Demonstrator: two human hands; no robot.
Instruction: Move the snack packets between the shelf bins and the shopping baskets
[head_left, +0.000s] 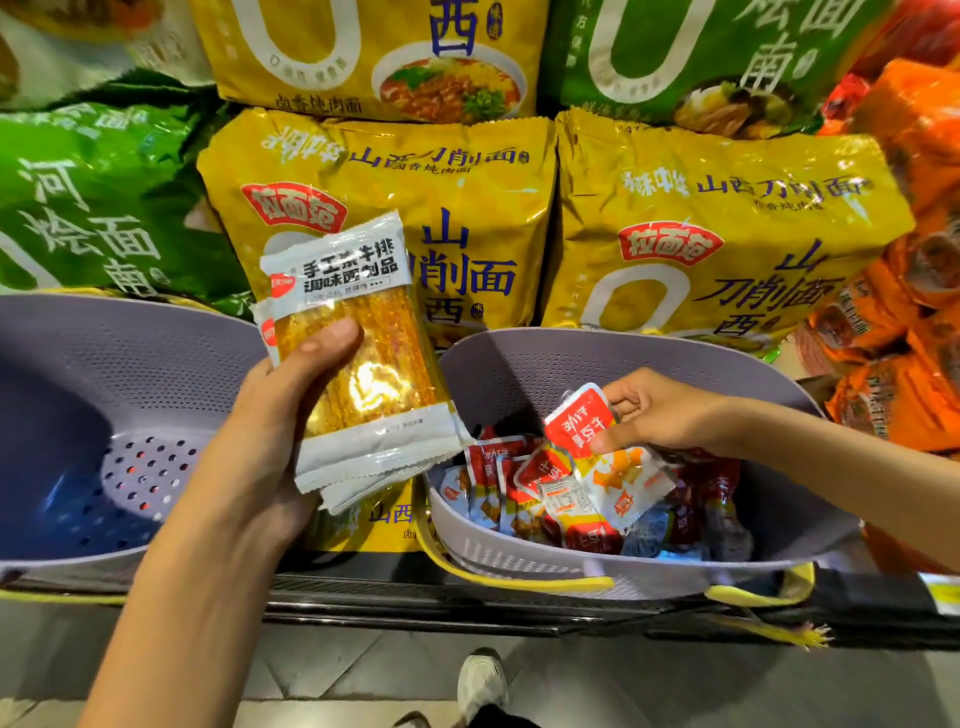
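So, my left hand (270, 415) grips a stack of spicy-strip packets (363, 374) just left of the right lilac basket (519, 566). My right hand (660, 410) pinches one small red packet (576, 421) above that basket's pile (566, 504). I'd lift it straight up so the neighbours don't snag.

The left basket (78, 338) sits beside the right basket (519, 364), which holds small packets (571, 501), both before stacked noodle bags (467, 208).

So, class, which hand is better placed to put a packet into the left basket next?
Probably left: the left hand grips long packets beside the left basket; the right hand pinches a red packet over the right basket.
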